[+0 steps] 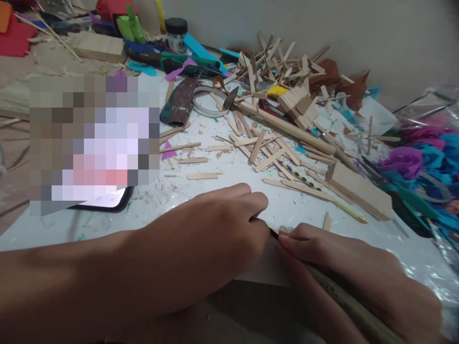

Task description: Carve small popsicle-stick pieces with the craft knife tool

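Gripping the wooden-handled tool (344,302), your right hand (369,267) carries it along the palm, its thin dark end (274,234) right at your left hand (229,229), curled tight (what's inside, you can't tell from here). That handle looks stiff and fairly light; the slim end might slip, so a hold low on the wood seems best. Beyond your knuckles, craft sticks (257,147) litter the white surface (147,217); a dotted pencil (304,178) and wooden block (358,191) crowd the right, a phone (122,201) the left.

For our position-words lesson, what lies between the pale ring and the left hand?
In the head view, flat wooden sticks and small splinters lie between the pale ring and left hand.
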A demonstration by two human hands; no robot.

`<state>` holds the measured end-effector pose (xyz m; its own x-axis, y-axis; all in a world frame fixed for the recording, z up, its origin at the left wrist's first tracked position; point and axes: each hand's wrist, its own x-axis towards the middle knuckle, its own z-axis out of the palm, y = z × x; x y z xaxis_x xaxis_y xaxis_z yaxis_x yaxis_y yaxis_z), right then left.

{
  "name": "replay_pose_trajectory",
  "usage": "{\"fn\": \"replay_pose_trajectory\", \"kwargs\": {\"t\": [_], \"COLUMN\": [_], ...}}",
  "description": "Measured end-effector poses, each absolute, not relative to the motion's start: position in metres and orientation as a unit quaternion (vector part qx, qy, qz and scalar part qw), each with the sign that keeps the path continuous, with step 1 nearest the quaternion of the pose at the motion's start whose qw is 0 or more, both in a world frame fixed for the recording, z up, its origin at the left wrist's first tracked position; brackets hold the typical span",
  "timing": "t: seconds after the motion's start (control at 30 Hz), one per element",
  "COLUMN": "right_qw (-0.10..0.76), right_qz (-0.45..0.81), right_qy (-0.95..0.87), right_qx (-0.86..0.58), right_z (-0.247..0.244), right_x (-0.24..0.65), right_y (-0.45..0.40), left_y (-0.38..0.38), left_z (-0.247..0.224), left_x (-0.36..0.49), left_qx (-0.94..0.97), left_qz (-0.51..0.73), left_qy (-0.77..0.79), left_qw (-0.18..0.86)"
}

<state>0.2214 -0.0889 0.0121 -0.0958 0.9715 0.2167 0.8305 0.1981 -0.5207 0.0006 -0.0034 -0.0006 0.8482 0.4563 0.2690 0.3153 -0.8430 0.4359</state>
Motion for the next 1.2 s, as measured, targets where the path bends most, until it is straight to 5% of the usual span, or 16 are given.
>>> {"fn": "replay_pose_trajectory", "kwargs": {"t": [0.37,0.57,1.2], "right_qw": [0.347,0.349,0.342], "right_qz": [0.215,0.175,0.236], "right_qy": [-0.656,-0.662,-0.659], "right_qx": [-0.635,-0.64,-0.628], "right_z": [0.024,0.022,0.022], "right_x": [0.236,0.235,0.237], "right_y": [-0.072,-0.075,-0.07], "left_y": [-0.003,-0.005,-0.008], "left_z": [-0.001,-0.003,0.008], "left_x": [0.001,-0.002,0.002], "left_qx": [0.944,0.915,0.92], "left_qz": [0.174,0.165,0.193], "left_qy": [0.211,0.263,0.25], "left_qw": [0.186,0.256,0.232]}}
